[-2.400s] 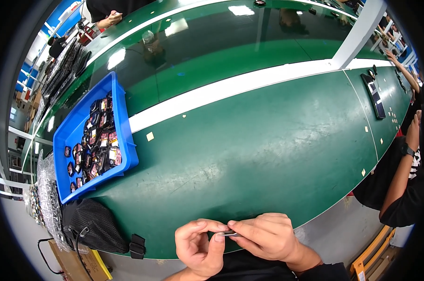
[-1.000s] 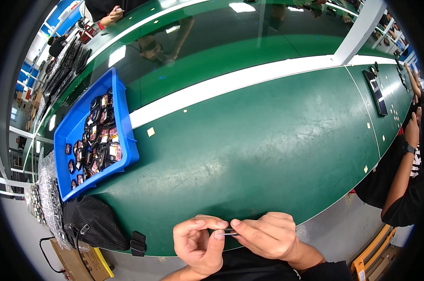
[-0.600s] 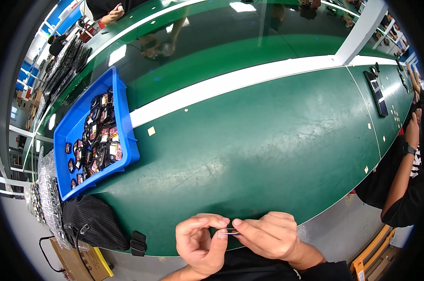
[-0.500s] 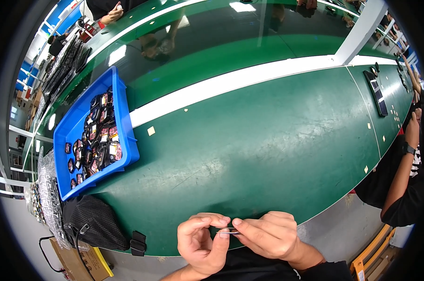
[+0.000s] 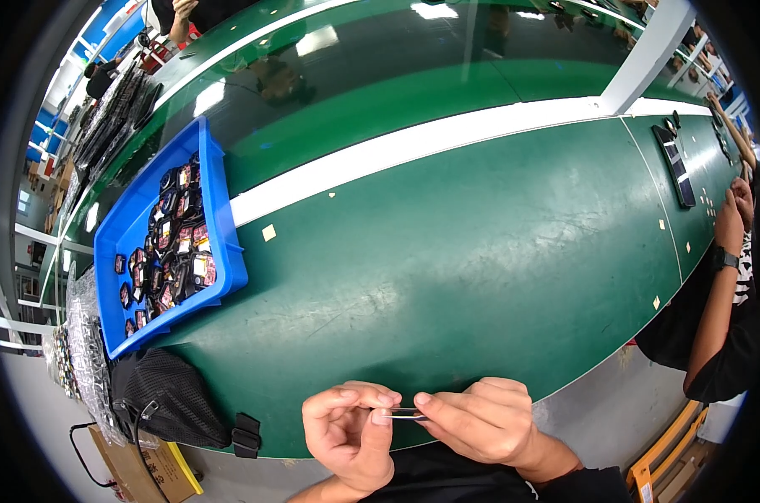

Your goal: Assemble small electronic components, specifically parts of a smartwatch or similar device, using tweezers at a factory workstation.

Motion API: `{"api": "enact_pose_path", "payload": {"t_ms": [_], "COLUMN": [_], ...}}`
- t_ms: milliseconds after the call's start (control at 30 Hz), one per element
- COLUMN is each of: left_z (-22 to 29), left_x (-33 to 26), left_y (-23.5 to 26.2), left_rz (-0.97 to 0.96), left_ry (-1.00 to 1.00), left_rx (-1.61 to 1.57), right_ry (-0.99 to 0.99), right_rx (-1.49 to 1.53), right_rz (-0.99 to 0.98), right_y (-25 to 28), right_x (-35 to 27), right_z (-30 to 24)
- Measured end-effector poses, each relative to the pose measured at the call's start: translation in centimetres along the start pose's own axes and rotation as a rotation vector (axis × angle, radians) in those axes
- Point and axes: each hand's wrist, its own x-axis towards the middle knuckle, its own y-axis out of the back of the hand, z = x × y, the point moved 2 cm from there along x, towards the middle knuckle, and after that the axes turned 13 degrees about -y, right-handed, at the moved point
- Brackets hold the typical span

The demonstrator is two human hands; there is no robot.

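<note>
Between my two hands, low in the picture near the table's front edge, is a thin flat dark piece with a pale edge (image 5: pixel 404 414). My left hand (image 5: pixel 346 436) pinches its left end between thumb and fingertips. The right end is held by my right hand (image 5: pixel 483 421), thumb and fingers pressed together on it. Only a narrow strip of the piece shows edge-on; the fingers cover the rest, so I cannot tell its kind.
A blue plastic bin (image 5: pixel 222 220) of small black parts with reddish faces stands left on the green table (image 5: pixel 447 277). Nearby are a black mesh bag (image 5: pixel 166 394) and a black strap buckle (image 5: pixel 247 435). A white post (image 5: pixel 648 59) rises behind; a co-worker's arm (image 5: pixel 715 306) is at right.
My left hand has shifted slightly left, so more of the thin piece shows between my fingertips. My right hand stays put. The co-worker's hands at right and far left have moved.
</note>
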Motion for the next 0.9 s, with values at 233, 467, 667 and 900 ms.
{"api": "enact_pose_path", "payload": {"t_ms": [233,467,667,900], "left_z": [-0.1,-0.2,-0.4,0.0], "left_x": [0.0,-0.1,-0.6,-0.3], "left_y": [-0.3,-0.3,0.0,0.2], "left_rz": [-0.080,-0.018,0.136,-0.017], "left_ry": [-0.049,-0.095,-0.006,-0.077], "left_rx": [0.077,0.087,0.126,0.063], "right_ry": [-0.019,-0.018,-0.110,-0.413], "right_rx": [0.013,-0.007,0.046,-0.134], "right_rz": [0.011,-0.002,0.035,0.198], "right_y": [-0.1,0.2,1.2,6.3], "right_x": [0.1,0.0,0.3,1.2], "right_z": [-0.1,0.1,-0.1,1.5]}}
